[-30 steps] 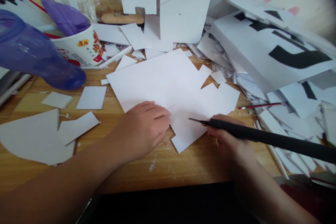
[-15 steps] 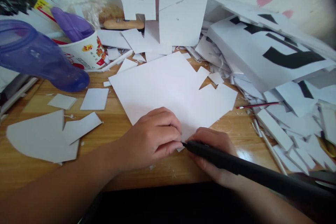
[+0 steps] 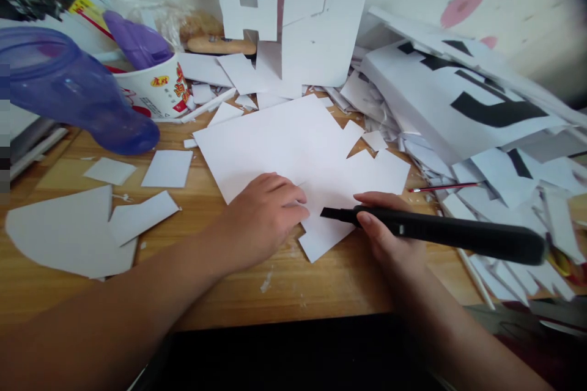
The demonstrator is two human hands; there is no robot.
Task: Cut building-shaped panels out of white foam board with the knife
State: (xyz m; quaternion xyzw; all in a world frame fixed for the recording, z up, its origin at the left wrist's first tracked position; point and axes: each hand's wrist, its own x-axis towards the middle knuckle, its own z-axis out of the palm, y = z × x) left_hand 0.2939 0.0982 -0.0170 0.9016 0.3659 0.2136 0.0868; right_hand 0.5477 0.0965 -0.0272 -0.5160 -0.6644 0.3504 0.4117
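A large white board sheet (image 3: 270, 140) lies at an angle on the wooden table, with jagged notches in its right side and a step in its near edge. My left hand (image 3: 270, 214) rests on the sheet's near-left part, fingers slightly bent and pressing down, with nothing gripped. In my right hand (image 3: 389, 232) is a black utility knife (image 3: 449, 232), held between thumb and fingers. Its dark blade end points left, over the sheet's near corner and a little apart from my left fingertips. Whether the blade touches the sheet I cannot tell.
White offcuts (image 3: 68, 232) lie on the left. A blue translucent bottle (image 3: 92, 98) and a paper cup (image 3: 156, 85) stand behind them. Upright white board pieces (image 3: 316, 43) lean at the back. Scraps, a pencil (image 3: 444, 187) and printed sheets (image 3: 440, 110) crowd the right.
My right hand has lifted the knife away from the sheet's near edge and swung it more level. My left hand has shifted slightly up and left, and the sheet's near corner now shows.
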